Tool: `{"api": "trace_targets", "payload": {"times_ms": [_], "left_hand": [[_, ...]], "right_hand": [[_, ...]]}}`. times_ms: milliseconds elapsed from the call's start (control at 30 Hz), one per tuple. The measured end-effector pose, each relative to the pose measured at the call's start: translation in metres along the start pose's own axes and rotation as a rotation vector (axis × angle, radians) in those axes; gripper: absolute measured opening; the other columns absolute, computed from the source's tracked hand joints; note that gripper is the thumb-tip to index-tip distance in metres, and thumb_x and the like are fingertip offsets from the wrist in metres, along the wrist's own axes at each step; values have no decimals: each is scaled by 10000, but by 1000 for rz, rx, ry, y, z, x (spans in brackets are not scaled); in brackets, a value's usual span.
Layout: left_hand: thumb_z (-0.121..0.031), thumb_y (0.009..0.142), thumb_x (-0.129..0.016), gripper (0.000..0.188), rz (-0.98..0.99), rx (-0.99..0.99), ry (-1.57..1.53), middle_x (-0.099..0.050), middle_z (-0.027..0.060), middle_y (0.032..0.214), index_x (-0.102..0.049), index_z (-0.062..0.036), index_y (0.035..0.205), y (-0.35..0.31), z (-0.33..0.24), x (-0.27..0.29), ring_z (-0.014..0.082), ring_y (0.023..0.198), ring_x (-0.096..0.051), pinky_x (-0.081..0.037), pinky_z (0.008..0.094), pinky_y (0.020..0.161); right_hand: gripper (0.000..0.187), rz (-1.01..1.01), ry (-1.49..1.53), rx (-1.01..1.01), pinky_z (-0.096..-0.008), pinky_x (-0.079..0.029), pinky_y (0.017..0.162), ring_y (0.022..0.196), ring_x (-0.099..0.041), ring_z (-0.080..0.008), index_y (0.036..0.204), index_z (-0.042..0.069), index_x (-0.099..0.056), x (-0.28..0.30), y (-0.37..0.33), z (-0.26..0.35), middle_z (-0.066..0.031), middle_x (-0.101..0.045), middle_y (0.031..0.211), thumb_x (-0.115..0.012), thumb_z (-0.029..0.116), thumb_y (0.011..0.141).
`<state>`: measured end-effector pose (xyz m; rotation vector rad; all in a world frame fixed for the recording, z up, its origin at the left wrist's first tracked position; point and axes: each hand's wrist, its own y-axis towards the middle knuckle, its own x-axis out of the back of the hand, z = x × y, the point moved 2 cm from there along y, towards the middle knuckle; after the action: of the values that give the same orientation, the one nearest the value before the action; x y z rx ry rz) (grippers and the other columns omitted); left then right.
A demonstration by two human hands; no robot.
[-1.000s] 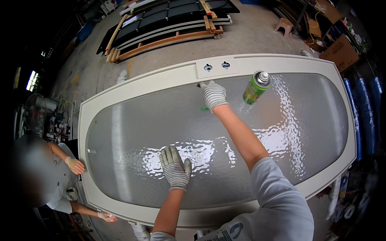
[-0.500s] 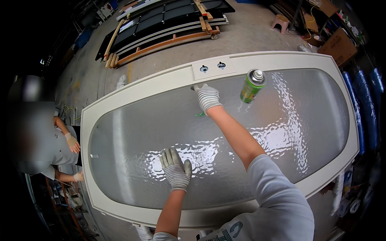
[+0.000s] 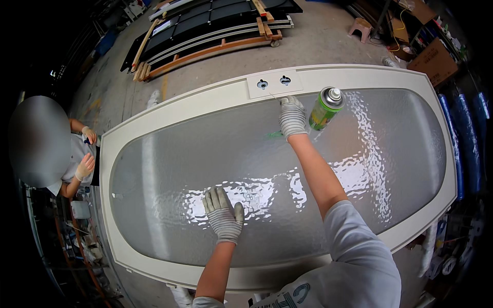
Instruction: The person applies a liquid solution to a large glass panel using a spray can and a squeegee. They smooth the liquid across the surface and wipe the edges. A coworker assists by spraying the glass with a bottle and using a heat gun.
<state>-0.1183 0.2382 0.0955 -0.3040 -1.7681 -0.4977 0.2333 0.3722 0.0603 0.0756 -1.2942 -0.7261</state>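
A large door panel with a cream frame (image 3: 128,123) and a textured, glossy glass pane (image 3: 205,143) lies flat before me. My left hand (image 3: 224,214), in a striped whitish glove, rests on the glass near its lower middle with the fingers stretched out. Along the far inner edge of the frame is my right hand (image 3: 292,117), gloved alike, its fingers curled in. Whatever its fingertips hold is too small to make out. Just right of it a green spray can (image 3: 324,109) with a silver top stands on the glass. A small green patch (image 3: 275,135) shows beside the right wrist.
Two lock cutouts (image 3: 273,82) sit in the frame's far side. A gloved co-worker (image 3: 82,154) stands at the left end, handling a small dark blue thing. Beyond, a wheeled rack (image 3: 210,54) carries dark panels. Blue-wrapped pieces (image 3: 470,133) and a cardboard box (image 3: 434,62) are at the right.
My right hand has moved right along the far edge, closer to the spray can. My left hand stays in place. The co-worker has raised both hands in front of the body.
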Motion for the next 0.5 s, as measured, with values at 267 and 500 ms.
{"api": "trace_targets", "payload": {"times_ms": [267,500], "left_hand": [[-414,861,-537,752,-40,-16,-4,-356,304,1431,-344,68,1404,3,0,-1,469,1377,-271,-175,560,1153],[-408,860,-547,757,-18,-10,-18,-349,301,1442,-335,63,1414,1,1,-3,463,1377,-274,-165,557,1155]], "right_hand": [[186,375,372,306,-406,-472,946,1026,-616,-299,1046,59,-609,6,-1,72,-139,-636,1078,-536,107,881],[182,58,158,186,-433,-414,1008,1150,-542,-312,996,68,-600,-16,-14,48,-147,-599,1146,-581,111,819]]}}
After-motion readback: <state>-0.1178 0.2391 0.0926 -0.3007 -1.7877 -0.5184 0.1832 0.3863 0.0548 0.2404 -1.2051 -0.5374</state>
